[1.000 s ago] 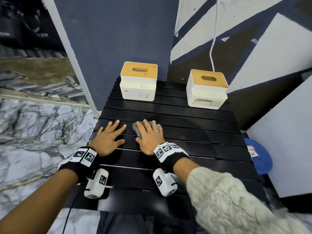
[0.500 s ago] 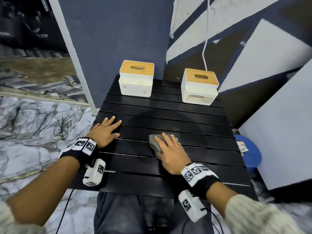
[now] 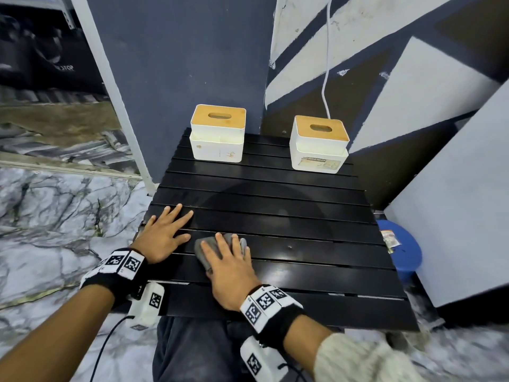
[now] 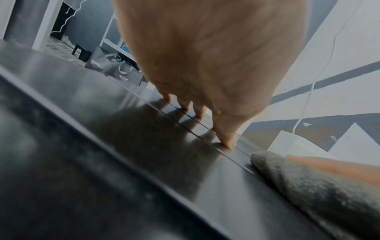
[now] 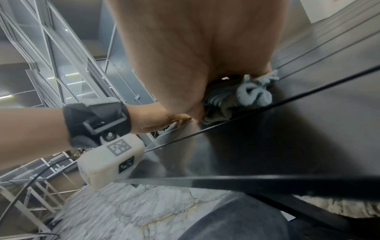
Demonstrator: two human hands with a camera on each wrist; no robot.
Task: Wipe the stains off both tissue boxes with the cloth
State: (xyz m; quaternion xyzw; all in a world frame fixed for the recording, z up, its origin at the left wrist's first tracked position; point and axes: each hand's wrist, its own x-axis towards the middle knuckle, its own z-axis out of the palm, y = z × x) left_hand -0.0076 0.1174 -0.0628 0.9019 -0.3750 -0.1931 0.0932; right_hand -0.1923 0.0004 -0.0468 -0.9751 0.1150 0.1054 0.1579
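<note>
Two white tissue boxes with wooden lids stand at the far edge of the black slatted table (image 3: 303,213): the left tissue box (image 3: 217,139) has small brown marks on its front, the right tissue box (image 3: 318,148) has a stained label on its front. A grey cloth (image 3: 213,248) lies bunched near the front of the table. My right hand (image 3: 225,260) lies flat on top of the cloth (image 5: 236,99), fingers straight. My left hand (image 3: 165,232) rests flat on the slats just left of the cloth (image 4: 298,181), fingers spread and holding nothing. Both hands are well short of the boxes.
A white cable (image 3: 326,78) hangs down the painted wall behind the right box. A blue round stool or bin (image 3: 402,252) sits on the floor right of the table, beside a large white panel (image 3: 454,210). A white post (image 3: 110,86) stands left of the table.
The right hand slid the cloth to the left, from mid-table to close beside the left hand. The left hand stayed flat at the table's left edge.
</note>
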